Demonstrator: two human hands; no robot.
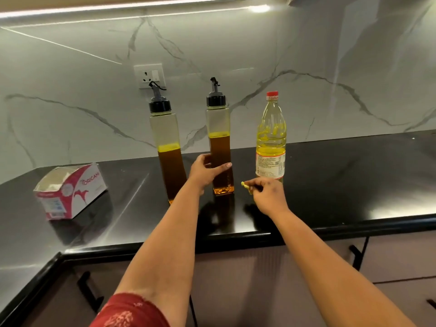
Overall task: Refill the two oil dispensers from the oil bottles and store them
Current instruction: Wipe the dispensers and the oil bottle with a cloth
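Two tall clear oil dispensers with black spout caps stand on the black counter [330, 185]. The left dispenser [168, 147] holds amber oil to about half its height. The right dispenser [220, 142] is filled higher, and my left hand [205, 172] grips its lower body, thumb across the front. A plastic oil bottle [270, 138] with a red cap and a white label stands to the right, partly full of pale yellow oil. My right hand [265, 193] hovers in front of that bottle and pinches a small yellow scrap [245, 184].
An open pink and white tissue box [70, 191] lies on the counter at the left. A wall socket [148, 75] sits on the marble backsplash behind the left dispenser. Below the counter edge are drawers with black handles [357, 256].
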